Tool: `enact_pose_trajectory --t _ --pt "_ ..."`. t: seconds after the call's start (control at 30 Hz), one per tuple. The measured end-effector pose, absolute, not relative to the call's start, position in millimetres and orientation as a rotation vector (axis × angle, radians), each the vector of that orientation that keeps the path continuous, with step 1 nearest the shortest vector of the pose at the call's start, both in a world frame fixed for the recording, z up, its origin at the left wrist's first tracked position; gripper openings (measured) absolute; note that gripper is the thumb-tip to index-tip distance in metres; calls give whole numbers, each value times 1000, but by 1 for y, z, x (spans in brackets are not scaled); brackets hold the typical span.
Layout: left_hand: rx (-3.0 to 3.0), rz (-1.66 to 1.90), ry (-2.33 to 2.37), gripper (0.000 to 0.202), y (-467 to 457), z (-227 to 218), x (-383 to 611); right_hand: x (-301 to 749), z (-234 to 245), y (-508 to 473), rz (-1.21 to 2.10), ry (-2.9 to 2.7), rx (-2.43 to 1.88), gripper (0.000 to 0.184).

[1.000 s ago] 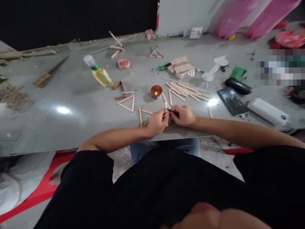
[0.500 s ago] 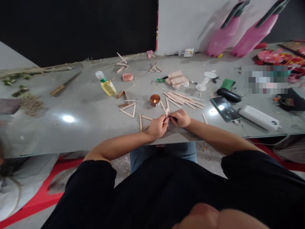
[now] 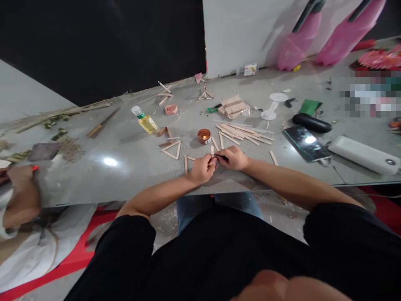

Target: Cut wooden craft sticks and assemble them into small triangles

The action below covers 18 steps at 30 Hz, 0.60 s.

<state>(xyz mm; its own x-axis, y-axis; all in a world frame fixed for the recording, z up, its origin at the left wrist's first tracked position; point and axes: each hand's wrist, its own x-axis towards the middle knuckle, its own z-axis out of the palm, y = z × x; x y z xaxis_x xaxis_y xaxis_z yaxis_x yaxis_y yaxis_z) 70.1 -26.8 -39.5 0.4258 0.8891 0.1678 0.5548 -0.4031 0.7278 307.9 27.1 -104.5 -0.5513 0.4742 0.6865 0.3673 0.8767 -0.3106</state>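
Note:
My left hand (image 3: 202, 168) is closed around a pale wooden craft stick (image 3: 212, 151) that stands up between my fingers. Touching it from the right, my right hand (image 3: 233, 158) pinches a thin black tool (image 3: 221, 156) against that stick. Both hands rest at the near edge of the grey table (image 3: 125, 167). A lit tealight candle (image 3: 204, 135) burns just beyond them. To its right lies a spread of loose sticks (image 3: 242, 133). A glued stick triangle (image 3: 171, 149) lies to the left, with another partly hidden under my left hand.
A bottle of yellow liquid (image 3: 145, 121), a bundle of sticks (image 3: 233, 105), a phone (image 3: 306, 143), a white power bank (image 3: 363, 154) and a black case (image 3: 311, 123) sit on the table. Another person's hand (image 3: 19, 190) is at the far left. A knife (image 3: 102, 123) lies at back left.
My hands stay together on the stick with small finger shifts. The camera has turned, so the table appears shifted and another person's hand has come into view at the left.

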Motion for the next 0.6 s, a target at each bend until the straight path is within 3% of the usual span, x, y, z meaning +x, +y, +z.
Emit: enact_pose_trajectory --t 0.6 --pt "2069 1082 1113 47 -21 -32 66 294 -76 32 1 -2243 -667 39"
